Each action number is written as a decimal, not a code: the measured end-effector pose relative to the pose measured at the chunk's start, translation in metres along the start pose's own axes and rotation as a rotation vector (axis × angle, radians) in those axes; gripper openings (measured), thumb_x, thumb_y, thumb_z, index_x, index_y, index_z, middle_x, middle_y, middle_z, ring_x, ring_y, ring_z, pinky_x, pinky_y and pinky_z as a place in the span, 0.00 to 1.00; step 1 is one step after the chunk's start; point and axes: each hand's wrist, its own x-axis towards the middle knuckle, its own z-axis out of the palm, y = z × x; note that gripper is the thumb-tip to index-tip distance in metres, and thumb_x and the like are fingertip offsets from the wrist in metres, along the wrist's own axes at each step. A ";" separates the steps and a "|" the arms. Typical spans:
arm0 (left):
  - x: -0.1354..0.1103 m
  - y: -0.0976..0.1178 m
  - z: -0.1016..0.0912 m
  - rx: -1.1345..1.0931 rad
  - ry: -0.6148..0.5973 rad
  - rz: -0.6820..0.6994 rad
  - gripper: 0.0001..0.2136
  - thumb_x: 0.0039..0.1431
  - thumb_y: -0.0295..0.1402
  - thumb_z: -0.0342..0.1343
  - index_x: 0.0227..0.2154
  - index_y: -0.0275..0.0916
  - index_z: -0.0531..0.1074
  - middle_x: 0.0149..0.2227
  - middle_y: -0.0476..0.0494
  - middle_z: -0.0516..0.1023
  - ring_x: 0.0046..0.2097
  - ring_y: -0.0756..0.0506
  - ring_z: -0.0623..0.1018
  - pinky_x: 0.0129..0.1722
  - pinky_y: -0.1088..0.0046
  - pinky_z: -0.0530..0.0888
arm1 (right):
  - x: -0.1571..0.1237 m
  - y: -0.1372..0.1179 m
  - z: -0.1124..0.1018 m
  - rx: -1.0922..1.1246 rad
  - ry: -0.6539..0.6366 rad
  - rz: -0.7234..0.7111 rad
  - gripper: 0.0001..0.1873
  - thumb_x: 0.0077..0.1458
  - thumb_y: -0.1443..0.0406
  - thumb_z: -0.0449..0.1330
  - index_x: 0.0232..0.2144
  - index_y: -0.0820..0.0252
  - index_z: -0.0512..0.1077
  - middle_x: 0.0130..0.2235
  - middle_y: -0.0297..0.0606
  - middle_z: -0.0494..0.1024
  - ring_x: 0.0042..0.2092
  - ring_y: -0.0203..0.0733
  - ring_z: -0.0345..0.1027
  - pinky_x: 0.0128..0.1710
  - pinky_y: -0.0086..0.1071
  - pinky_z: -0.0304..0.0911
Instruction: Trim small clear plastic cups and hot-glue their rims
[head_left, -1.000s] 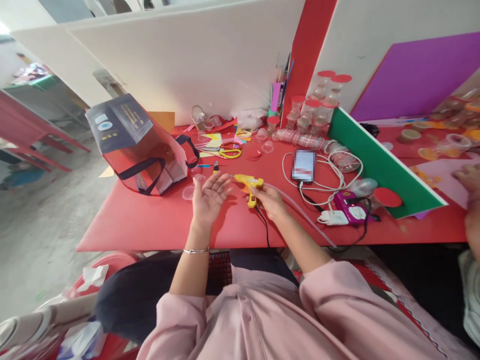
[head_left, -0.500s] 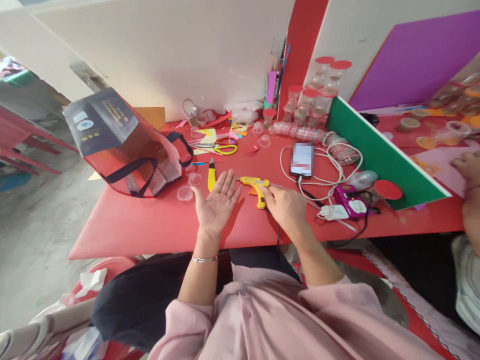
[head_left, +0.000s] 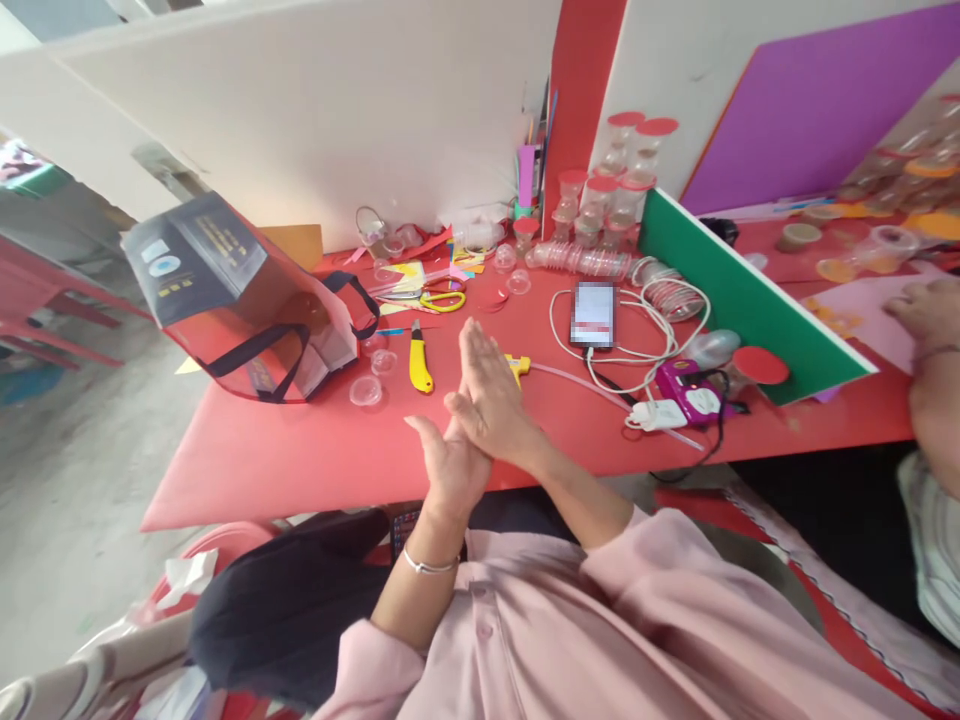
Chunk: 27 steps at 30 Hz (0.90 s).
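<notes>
The right hand (head_left: 496, 410) has let go of the glue gun (head_left: 519, 369) and lies flat, fingers straight, against the left hand (head_left: 454, 478), whose thumb spreads wide; the glue gun rests at their one o'clock, partly hidden.

The right hand (head_left: 495, 405) hid most of the yellow glue gun (head_left: 520, 368); the view's edge cut off a co-worker's arm (head_left: 937, 405).

White wall panel (head_left: 315, 110) at 11 o'clock, red strip (head_left: 585, 80) at 1, purple panel (head_left: 810, 120) at 2; reddish furniture (head_left: 37, 280) at 9, grey floor (head_left: 90, 550) at 8.
</notes>
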 end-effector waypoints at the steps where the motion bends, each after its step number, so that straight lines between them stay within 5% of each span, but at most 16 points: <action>1: 0.001 0.002 0.000 0.001 0.008 0.029 0.46 0.62 0.68 0.25 0.70 0.45 0.62 0.74 0.43 0.57 0.76 0.36 0.49 0.72 0.57 0.56 | -0.003 -0.004 0.000 -0.005 -0.003 -0.027 0.46 0.71 0.47 0.43 0.75 0.66 0.28 0.77 0.52 0.38 0.77 0.53 0.29 0.75 0.58 0.39; 5: 0.007 0.011 -0.006 -0.006 0.058 0.146 0.43 0.66 0.65 0.25 0.69 0.46 0.64 0.75 0.47 0.55 0.77 0.40 0.48 0.72 0.61 0.56 | -0.036 -0.025 0.007 -0.023 -0.072 -0.114 0.50 0.69 0.44 0.47 0.75 0.69 0.30 0.76 0.55 0.41 0.77 0.56 0.31 0.75 0.60 0.41; 11: 0.011 0.007 -0.007 -0.025 0.030 0.049 0.41 0.66 0.64 0.26 0.69 0.47 0.64 0.74 0.46 0.57 0.77 0.40 0.49 0.72 0.57 0.55 | -0.067 -0.018 0.003 -0.129 -0.085 -0.129 0.47 0.69 0.44 0.48 0.74 0.74 0.43 0.74 0.59 0.50 0.77 0.56 0.37 0.74 0.58 0.45; 15: 0.010 -0.006 0.003 -0.057 -0.081 -0.044 0.43 0.65 0.66 0.28 0.65 0.43 0.70 0.73 0.45 0.59 0.76 0.39 0.51 0.73 0.58 0.53 | -0.070 0.010 -0.026 -0.269 0.007 0.030 0.40 0.70 0.49 0.51 0.70 0.74 0.55 0.71 0.61 0.59 0.75 0.59 0.45 0.72 0.61 0.48; 17: 0.010 -0.012 0.008 -0.068 -0.127 -0.101 0.44 0.64 0.67 0.28 0.63 0.42 0.72 0.73 0.45 0.60 0.76 0.39 0.50 0.74 0.58 0.50 | -0.072 0.020 -0.047 -0.353 0.141 0.162 0.27 0.71 0.54 0.53 0.65 0.63 0.66 0.67 0.54 0.68 0.74 0.61 0.48 0.70 0.65 0.48; 19: 0.009 -0.017 0.011 -0.077 -0.153 -0.144 0.47 0.62 0.69 0.26 0.62 0.41 0.73 0.73 0.45 0.61 0.77 0.38 0.49 0.74 0.57 0.49 | -0.071 0.024 -0.067 -0.365 0.274 0.167 0.22 0.68 0.56 0.58 0.60 0.56 0.72 0.66 0.48 0.70 0.73 0.59 0.52 0.70 0.63 0.49; 21: 0.009 -0.023 0.013 -0.082 -0.172 -0.193 0.49 0.61 0.70 0.25 0.61 0.38 0.75 0.72 0.41 0.63 0.76 0.37 0.50 0.74 0.56 0.49 | -0.068 0.024 -0.083 -0.305 0.291 0.106 0.28 0.62 0.52 0.65 0.60 0.54 0.71 0.66 0.46 0.71 0.71 0.58 0.56 0.70 0.59 0.53; 23: 0.008 -0.028 0.014 -0.083 -0.190 -0.253 0.51 0.60 0.70 0.25 0.58 0.33 0.76 0.70 0.34 0.66 0.75 0.34 0.53 0.74 0.55 0.50 | -0.063 0.026 -0.092 -0.226 0.275 0.092 0.29 0.56 0.50 0.70 0.56 0.55 0.74 0.59 0.46 0.77 0.64 0.57 0.66 0.66 0.54 0.60; 27: 0.006 -0.035 0.013 -0.059 -0.205 -0.316 0.55 0.59 0.71 0.24 0.54 0.27 0.79 0.63 0.25 0.73 0.74 0.30 0.58 0.73 0.52 0.50 | -0.058 0.042 -0.100 0.026 0.161 0.155 0.14 0.55 0.54 0.72 0.37 0.55 0.79 0.37 0.36 0.83 0.40 0.43 0.77 0.43 0.37 0.72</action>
